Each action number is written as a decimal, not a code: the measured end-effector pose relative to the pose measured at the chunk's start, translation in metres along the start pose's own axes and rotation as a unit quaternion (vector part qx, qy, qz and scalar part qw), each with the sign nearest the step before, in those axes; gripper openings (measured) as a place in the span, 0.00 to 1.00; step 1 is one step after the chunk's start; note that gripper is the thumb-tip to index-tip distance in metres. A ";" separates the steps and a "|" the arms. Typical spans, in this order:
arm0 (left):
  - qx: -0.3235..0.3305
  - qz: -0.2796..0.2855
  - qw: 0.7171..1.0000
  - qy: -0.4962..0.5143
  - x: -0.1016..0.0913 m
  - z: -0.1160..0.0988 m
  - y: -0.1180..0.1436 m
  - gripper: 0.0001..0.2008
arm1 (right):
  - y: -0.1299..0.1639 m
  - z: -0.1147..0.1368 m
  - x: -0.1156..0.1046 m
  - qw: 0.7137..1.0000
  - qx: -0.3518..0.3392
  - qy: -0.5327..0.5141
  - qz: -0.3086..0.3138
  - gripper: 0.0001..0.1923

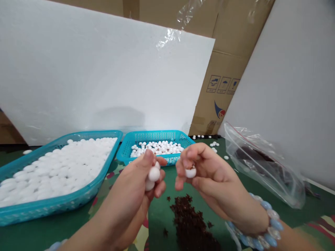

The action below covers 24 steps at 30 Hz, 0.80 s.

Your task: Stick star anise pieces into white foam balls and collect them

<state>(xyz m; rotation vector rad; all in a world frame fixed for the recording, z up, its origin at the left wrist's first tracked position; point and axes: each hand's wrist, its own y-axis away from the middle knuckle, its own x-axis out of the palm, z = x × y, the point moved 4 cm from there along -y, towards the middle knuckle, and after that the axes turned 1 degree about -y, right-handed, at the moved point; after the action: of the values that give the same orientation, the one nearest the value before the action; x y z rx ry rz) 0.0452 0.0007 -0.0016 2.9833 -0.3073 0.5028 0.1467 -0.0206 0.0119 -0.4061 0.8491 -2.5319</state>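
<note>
My left hand [141, 184] is curled around several small white balls [154, 174], held between thumb and fingers. In my right hand [209, 174], one white ball [191, 172] is pinched in the fingertips, with a reddish-brown piece on its upper side. The two hands face each other, a short gap apart. Below them on the green surface lies a heap of small dark reddish-brown star-shaped pieces [192, 223], with a few strays around it.
A large teal basket [78, 199] full of white balls stands at the left. Behind my hands is a smaller teal basket [157, 133] holding more balls, some with brown bits. A clear zip bag [264, 167] with dark contents lies right. Loose white pieces [214, 144] lie near the cardboard [225, 69].
</note>
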 end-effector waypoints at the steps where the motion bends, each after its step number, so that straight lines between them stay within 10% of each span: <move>1: 0.005 -0.001 1.000 -0.003 0.000 0.001 -0.001 0.11 | -0.001 0.002 0.000 0.998 -0.023 0.067 0.004 0.16; 7: 0.013 0.007 1.000 0.003 0.004 0.011 -0.004 0.08 | -0.005 0.002 0.008 0.862 -0.199 0.466 -0.007 0.10; 14: 0.005 -0.009 0.999 0.032 0.005 0.016 -0.008 0.13 | -0.001 -0.010 0.005 0.743 -0.312 0.593 -0.024 0.06; 24: 0.050 0.046 0.998 -0.004 0.005 0.011 -0.010 0.13 | -0.003 -0.002 -0.005 0.772 -0.287 0.566 -0.040 0.04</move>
<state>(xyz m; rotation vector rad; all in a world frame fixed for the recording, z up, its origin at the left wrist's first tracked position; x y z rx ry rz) 0.0554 0.0081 -0.0108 3.0800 -0.4356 0.5323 0.1487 -0.0148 0.0117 1.0935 2.0480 -2.3580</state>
